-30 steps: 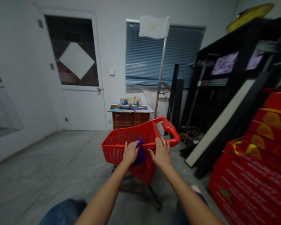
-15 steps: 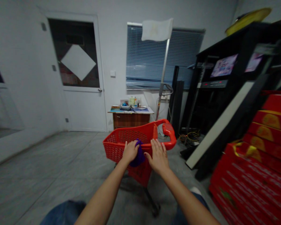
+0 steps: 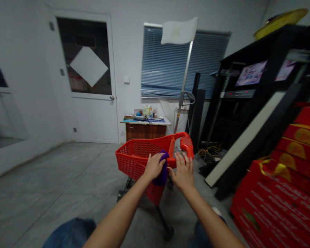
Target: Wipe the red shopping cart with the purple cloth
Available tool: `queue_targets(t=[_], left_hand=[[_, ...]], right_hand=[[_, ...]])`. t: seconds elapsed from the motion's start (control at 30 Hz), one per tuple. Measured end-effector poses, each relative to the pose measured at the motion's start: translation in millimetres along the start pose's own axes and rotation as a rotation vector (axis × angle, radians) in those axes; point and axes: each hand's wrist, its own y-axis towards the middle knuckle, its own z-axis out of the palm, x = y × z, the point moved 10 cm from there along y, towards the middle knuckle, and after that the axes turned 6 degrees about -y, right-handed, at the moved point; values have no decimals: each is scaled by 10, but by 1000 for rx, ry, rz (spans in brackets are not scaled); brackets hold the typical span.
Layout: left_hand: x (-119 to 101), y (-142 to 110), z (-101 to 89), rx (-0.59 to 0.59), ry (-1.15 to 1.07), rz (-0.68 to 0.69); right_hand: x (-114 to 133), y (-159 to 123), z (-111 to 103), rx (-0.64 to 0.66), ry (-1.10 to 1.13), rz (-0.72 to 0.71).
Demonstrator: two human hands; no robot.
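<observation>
A small red shopping cart (image 3: 134, 162) with a perforated basket and a pole bearing a white flag (image 3: 179, 31) stands on the floor in front of me. My left hand (image 3: 154, 166) is closed on a purple cloth (image 3: 161, 176), which drapes over the cart's near rim. Farther right, my right hand (image 3: 183, 172) lies on the rim by the handle (image 3: 187, 145), fingers stretched out and thumb apart. Part of the cloth is hidden behind my left hand.
Red boxes (image 3: 276, 203) are stacked at the right, beside leaning boards (image 3: 245, 137) and a black shelf with a screen (image 3: 251, 73). A small wooden cabinet (image 3: 146, 131) bearing various items stands behind the cart. A white door (image 3: 95, 119) is at the left.
My left hand and the purple cloth have slid right along the rim, closer to my right hand. The cart has turned a little, and its wheels now show more at the left.
</observation>
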Motion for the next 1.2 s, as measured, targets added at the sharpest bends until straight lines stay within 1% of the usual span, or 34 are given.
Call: queue_targets(t=[0.03, 0.07, 0.17, 0.23, 0.3, 0.37, 0.43, 0.53, 0.57, 0.6, 0.63, 0.67, 0.8, 0.87, 0.93, 1.03, 1.1, 1.13, 1.2], left_hand=[[25, 2, -13, -10, 12, -12], [98, 4, -42, -17, 33, -37], [455, -4, -178, -27, 123, -121], [647, -16, -259, -35, 164, -161], [694, -26, -285, -46, 164, -179], [568, -31, -249, -59, 118, -169], [305, -33, -161, -56, 40, -123], [-124, -40, -39, -22, -54, -12], [-214, -45, -27, -13, -62, 19], [-258, -49, -32, -10, -59, 40], [-252, -51, -52, -9, -50, 46], [-198, -51, -85, -12, -37, 37], [207, -48, -280, -58, 16, -73], [305, -56, -364, -91, 27, -108], [242, -66, -395, -103, 22, -92], [-52, -75, -343, -54, 11, 18], [-188, -76, -326, -21, 17, 67], [-200, -72, -340, -16, 24, 70], [-114, -53, -412, -24, 36, 44]], right_hand=[[-20, -2, -17, -6, 11, -6], [-62, -3, -43, -21, 23, 2], [-269, -8, -131, -106, 89, 105], [-357, -15, -143, -149, 157, 160], [-358, -16, -120, -164, 214, 174], [-320, -19, -92, -167, 239, 182], [-275, -27, -68, -163, 247, 191], [-210, -42, -69, -161, 246, 185], [-189, -45, -77, -160, 244, 176], [-170, -47, -84, -156, 241, 167], [-152, -47, -89, -147, 240, 158], [-135, -44, -92, -136, 240, 151], [-20, -15, -94, -103, 263, 129], [74, 3, -92, -102, 273, 130], [189, 17, -90, -107, 276, 137], [372, 19, -84, -104, 282, 133], [470, 15, -59, -78, 296, 98], [500, 15, -40, -62, 306, 73], [478, 30, 12, -37, 321, 39]])
